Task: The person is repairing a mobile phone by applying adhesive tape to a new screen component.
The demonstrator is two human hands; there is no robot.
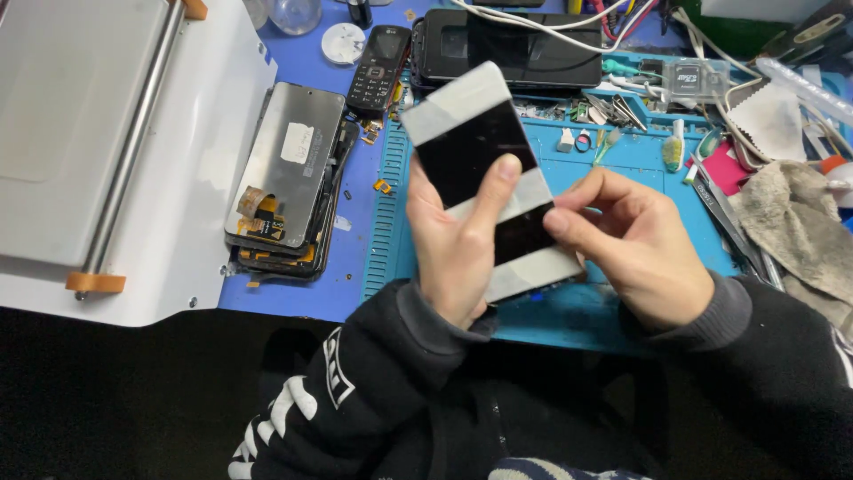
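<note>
Left hand (pixel 458 244): clamped on the taped phone screen (pixel 484 173), thumb across the glass.
Screen: mid-frame over the blue mat (pixel 613 169) — likely light, stiff, slick, fragile; best held by its edges.
Right hand (pixel 635 240): at 3 o'clock, fingertips pinching the tape edge.
</note>
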